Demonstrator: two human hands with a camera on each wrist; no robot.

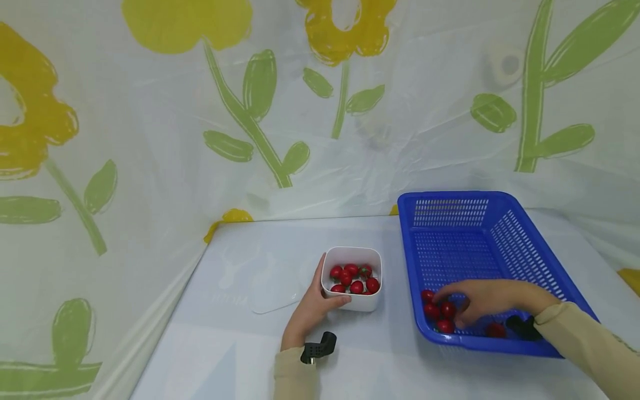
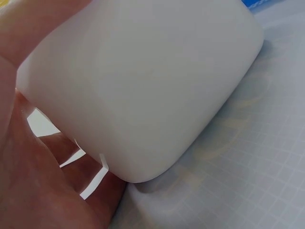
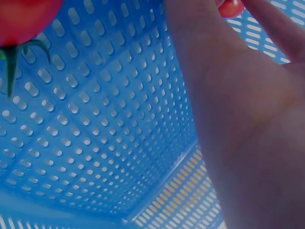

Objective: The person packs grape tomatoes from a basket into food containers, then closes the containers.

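A white square container holds several red cherry tomatoes, some with green stems. My left hand grips its left side, thumb along the front wall and fingers round the side and back. In the left wrist view the container's smooth wall fills most of the picture. My right hand reaches into the blue basket, thumb and fingers spread around a tomato in a small cluster. In the right wrist view a tomato shows partly behind the hand; firm contact is not visible.
Another tomato lies at the basket's front, beside the black wrist camera on my right arm. A clear, thin-edged sheet or lid lies left of the container. Behind the table hangs a flower-patterned curtain.
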